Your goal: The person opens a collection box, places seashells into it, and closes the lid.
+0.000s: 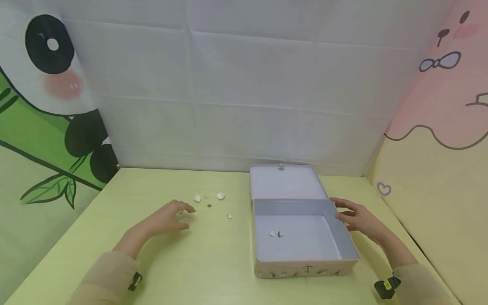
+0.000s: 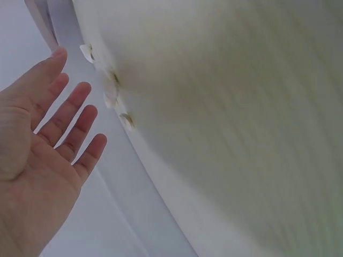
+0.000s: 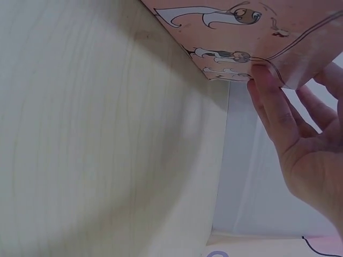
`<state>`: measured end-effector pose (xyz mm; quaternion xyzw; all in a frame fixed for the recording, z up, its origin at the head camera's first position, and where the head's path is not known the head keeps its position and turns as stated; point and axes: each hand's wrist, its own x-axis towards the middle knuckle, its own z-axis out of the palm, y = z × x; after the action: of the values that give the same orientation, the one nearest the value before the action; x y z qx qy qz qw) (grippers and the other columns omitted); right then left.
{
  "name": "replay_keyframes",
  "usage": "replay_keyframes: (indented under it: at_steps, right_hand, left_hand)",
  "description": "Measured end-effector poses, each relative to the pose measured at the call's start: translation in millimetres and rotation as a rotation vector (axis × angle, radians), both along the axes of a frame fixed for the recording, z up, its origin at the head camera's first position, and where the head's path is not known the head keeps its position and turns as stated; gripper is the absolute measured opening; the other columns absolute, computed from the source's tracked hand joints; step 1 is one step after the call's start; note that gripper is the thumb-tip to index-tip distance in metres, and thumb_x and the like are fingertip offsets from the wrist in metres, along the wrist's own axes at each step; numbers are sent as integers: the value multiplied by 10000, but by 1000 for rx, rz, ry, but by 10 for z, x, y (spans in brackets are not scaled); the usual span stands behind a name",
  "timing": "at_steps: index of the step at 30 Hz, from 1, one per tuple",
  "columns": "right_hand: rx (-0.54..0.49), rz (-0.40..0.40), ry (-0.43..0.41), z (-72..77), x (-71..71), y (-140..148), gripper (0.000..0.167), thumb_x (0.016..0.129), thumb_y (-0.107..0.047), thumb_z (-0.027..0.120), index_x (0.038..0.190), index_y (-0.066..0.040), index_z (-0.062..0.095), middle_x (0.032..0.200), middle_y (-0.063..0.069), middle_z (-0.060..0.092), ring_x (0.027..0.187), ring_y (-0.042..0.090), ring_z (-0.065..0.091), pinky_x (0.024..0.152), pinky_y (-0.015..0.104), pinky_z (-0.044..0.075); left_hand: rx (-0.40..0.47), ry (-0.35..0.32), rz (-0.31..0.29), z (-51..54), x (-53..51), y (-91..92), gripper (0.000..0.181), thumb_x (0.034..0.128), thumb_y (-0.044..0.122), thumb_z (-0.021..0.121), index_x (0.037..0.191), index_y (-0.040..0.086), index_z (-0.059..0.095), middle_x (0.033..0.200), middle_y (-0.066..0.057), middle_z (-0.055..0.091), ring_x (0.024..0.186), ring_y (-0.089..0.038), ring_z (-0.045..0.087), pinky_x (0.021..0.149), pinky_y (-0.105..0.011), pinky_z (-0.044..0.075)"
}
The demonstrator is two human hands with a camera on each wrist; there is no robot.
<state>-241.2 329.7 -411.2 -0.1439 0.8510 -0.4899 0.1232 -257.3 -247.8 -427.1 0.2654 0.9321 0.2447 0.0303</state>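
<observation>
My left hand (image 1: 167, 219) hovers over the table at the left, fingers apart and relaxed; a small pale shell (image 1: 184, 220) shows between its thumb and fingers. The left wrist view shows that hand (image 2: 51, 128) with an empty palm, shells (image 2: 127, 121) beyond the fingertips. My right hand (image 1: 360, 218) touches the right side of the box (image 1: 305, 267), whose lid (image 1: 287, 182) is laid back. In the right wrist view the right hand (image 3: 305, 128) rests its fingertips against the box's pink printed side (image 3: 225, 32). Two small shells (image 1: 280, 234) lie inside the box.
Several small shells lie between the left hand and the box, among them a white one (image 1: 220, 195), a dark one (image 1: 209, 205) and one nearer the box (image 1: 229, 216). A white cloth wall (image 1: 244, 84) stands behind the table (image 1: 198, 262), with printed panels at both sides.
</observation>
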Motion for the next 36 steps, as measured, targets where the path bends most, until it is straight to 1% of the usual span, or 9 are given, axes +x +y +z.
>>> replay_keyframes:
  at_steps: [4,7,10,12,16,20,26,30,36]
  right_hand:
    - [21,-22,9,-6,-12,-8,609,951,-259,567,1469,-83,301,1448,261,337,1219,444,463,771,403,553]
    - [35,-52,39,-26,-22,-18,586,947,-258,575,1451,-78,338,1414,259,371,1178,404,504,741,391,554]
    - [59,-91,103,-64,-38,-38,540,945,-220,580,1422,-58,387,1344,274,430,1078,301,579,682,355,560]
    - [90,-136,153,-96,-53,-60,500,937,-193,589,1395,-67,435,1293,261,481,997,222,613,641,319,560]
    - [170,-210,254,-108,-62,-127,437,914,-138,600,1336,-75,507,1200,242,555,867,155,630,565,273,534]
    - [211,-262,296,-95,-74,-195,386,899,-112,602,1279,-70,548,1130,232,593,739,109,613,523,261,509]
    - [242,-343,354,-107,-81,-257,334,870,-84,600,1204,-75,601,1051,197,635,615,127,561,499,238,465]
    - [258,-379,389,-109,-75,-285,319,858,-68,594,1176,-61,615,1026,182,640,619,147,556,507,232,456]
    - [261,-414,400,-116,-79,-300,308,856,-68,579,1160,-44,617,1025,180,632,623,162,560,509,228,458]
  left_hand:
    - [-12,-3,7,-37,-38,-80,373,810,161,733,1149,44,631,1153,-94,625,1098,-340,537,943,-510,427]
    - [-28,-1,1,-66,-78,-127,370,799,170,748,1131,48,641,1117,-72,639,1039,-289,560,907,-474,453]
    - [-41,-1,-20,-87,-109,-160,379,787,177,761,1121,44,642,1092,-65,646,981,-262,572,855,-444,476]
    - [-40,-5,-22,-93,-118,-172,376,784,173,763,1117,46,642,1079,-60,644,956,-245,571,827,-417,481]
    - [-43,-10,-17,-91,-116,-178,362,781,166,765,1105,61,642,1033,-34,633,916,-220,564,771,-366,479]
    - [-36,-27,-3,-80,-103,-160,353,776,157,769,1093,65,644,969,-22,614,887,-223,563,739,-347,475]
    - [-26,-45,-1,-87,-110,-139,328,763,125,774,1060,65,649,923,-20,599,845,-208,557,719,-318,474]
    - [-15,-66,0,-102,-122,-133,285,757,100,770,1018,80,657,904,-13,591,811,-183,552,688,-280,472]
    - [-1,-104,0,-113,-138,-121,235,762,79,761,971,94,655,882,-4,586,781,-176,545,665,-258,463]
